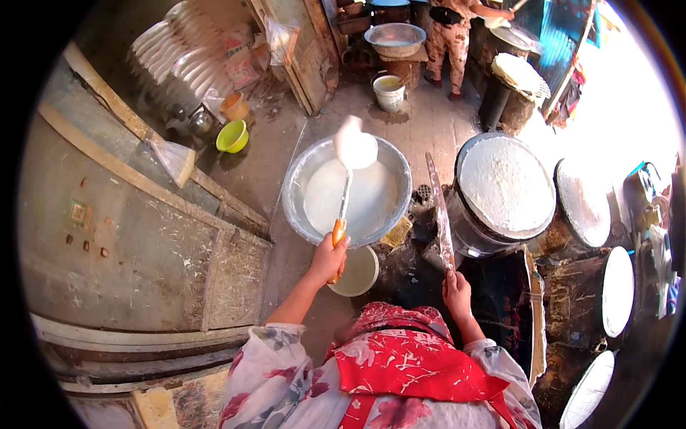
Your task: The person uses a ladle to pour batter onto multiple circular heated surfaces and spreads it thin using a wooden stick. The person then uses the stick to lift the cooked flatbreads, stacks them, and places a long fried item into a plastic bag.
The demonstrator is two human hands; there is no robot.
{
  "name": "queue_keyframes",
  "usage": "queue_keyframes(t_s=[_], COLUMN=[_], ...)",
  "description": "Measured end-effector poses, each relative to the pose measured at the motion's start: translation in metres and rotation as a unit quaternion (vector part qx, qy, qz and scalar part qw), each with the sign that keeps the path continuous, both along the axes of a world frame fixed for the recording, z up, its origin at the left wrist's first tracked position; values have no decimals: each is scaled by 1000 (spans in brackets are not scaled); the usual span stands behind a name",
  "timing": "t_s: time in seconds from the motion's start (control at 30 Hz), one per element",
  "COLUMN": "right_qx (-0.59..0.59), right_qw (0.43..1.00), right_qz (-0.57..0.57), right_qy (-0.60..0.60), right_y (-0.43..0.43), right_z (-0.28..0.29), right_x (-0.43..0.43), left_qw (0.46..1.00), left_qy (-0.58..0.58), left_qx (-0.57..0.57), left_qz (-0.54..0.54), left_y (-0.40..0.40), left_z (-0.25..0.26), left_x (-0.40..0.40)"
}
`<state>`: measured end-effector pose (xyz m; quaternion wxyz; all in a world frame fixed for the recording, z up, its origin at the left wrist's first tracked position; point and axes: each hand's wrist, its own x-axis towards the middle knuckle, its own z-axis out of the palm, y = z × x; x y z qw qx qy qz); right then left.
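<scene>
My left hand grips the orange handle of a ladle, its bowl full of white liquid, over a large metal basin. White batter-like liquid fills the basin's lower part. In my right hand is a long flat stick or blade, smeared with white and pointing away from me. To the right of its far end stands a drum-shaped stove with a round top covered by a white layer. A white bucket stands partly hidden below my left hand and the basin.
More round white-topped surfaces line the right side. A person works at the back near another drum. A bucket and a metal basin stand far ahead. A green bowl lies left; a wooden panel borders the floor.
</scene>
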<state>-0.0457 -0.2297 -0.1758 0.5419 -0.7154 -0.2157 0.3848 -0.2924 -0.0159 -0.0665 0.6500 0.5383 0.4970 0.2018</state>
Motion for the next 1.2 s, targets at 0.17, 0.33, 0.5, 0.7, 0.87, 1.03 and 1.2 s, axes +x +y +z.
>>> queue_keyframes(t_s=[0.17, 0.33, 0.5, 0.7, 0.87, 1.03, 1.2], right_qx=[-25, -47, -34, -62, -7, 43, 89], right_qw=[999, 998, 999, 994, 991, 987, 984], right_qz=[-4, -10, -7, -14, -32, -48, -85], right_qy=[28, 31, 31, 91, 126, 150, 130], right_y=[3, 6, 21, 24, 20, -1, -45], right_z=[-2, 9, 12, 37, 50, 52, 70], right_x=[-9, -14, -15, -13, 0, 43, 119], left_qw=[855, 752, 949, 901, 990, 920, 891], left_qy=[-335, -447, -232, -265, 52, -237, -233], left_qx=[-396, -483, -213, -333, 113, -298, -331], left_qz=[15, -33, 4, 86, -63, -91, -202], left_y=[44, 45, 48, 86, 87, 98, 41], left_z=[-12, 34, 16, 19, -4, 48, 100], left_x=[6, 9, 7, 19, 39, 113, 228])
